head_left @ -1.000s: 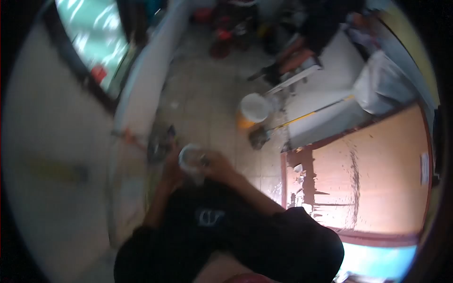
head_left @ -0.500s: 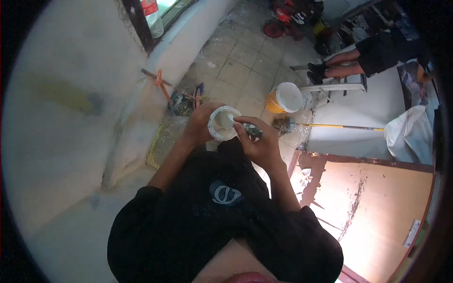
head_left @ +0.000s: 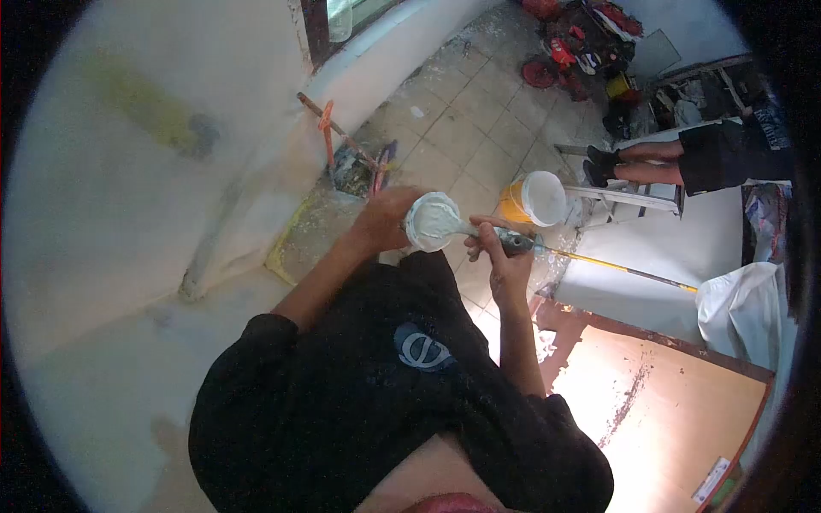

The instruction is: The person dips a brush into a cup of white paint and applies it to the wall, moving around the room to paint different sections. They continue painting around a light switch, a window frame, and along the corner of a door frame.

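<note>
My left hand [head_left: 386, 221] is closed around the side of a small white tub [head_left: 412, 232], held in front of my chest with its mouth facing up. Thick whitish paste [head_left: 434, 218] shows inside it. The fingers of my right hand [head_left: 505, 261] grip a putty knife [head_left: 517, 243] by its dark handle, which points away to the right. Its pale, smeared end reaches over the tub's rim to the paste; the tip cannot be told apart from it.
A yellow bucket [head_left: 513, 203] with a white inside stands on the tiled floor ahead. Another person [head_left: 658, 162] is on a step ladder [head_left: 637, 198] at right. A yellow pole [head_left: 616, 268] leads to white sheeting [head_left: 735, 312]. A pale board [head_left: 658, 385] lies right; a wall [head_left: 145, 214] rises left.
My right hand has shifted right and turned, bringing the putty knife's handle into plain sight. The paste now looks heaped and ridged. The whole view has shifted slightly.
</note>
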Tool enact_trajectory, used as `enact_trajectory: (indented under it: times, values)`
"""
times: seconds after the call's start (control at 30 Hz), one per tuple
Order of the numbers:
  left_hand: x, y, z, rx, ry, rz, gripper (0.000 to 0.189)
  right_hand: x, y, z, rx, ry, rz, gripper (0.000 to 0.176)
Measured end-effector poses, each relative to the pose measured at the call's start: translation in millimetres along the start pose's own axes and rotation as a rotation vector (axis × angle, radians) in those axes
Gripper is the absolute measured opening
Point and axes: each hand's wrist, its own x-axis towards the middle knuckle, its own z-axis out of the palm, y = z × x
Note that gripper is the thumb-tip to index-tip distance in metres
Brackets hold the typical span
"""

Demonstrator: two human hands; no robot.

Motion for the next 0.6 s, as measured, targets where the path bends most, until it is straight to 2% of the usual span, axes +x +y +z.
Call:
enact_trajectory:
  times: [0.13, 0.2, 0.3, 0.37, 0.47, 0.6]
  values:
    - [-3, -2, 1, 0.050, 0.021, 0.031, 0.070, -9, -26, 11, -0.223, 0.044, -0.090, 0.021]
    - [0, 4, -2, 0.040, 0.034, 0.025, 0.070, -11, -37, 16, -0.422, 0.097, -0.247, 0.016]
    - [3, 0, -4, 0.090, 0.007, 0.038, 0.071, -11, -38, 16, -0.590, 0.109, -0.367, 0.014]
    - [5, -7, -4, 0.151, -0.042, 0.065, 0.071, -18, -50, 16, -0.636, 0.121, -0.311, 0.013]
    - [8, -13, -3, 0.176, -0.001, 0.160, 0.071, -21, -56, 14, -0.685, 0.135, -0.321, 0.013]
    - [7, -12, -1, 0.197, -0.061, 0.089, 0.074, -24, -60, 11, -0.692, 0.130, -0.323, 0.013]
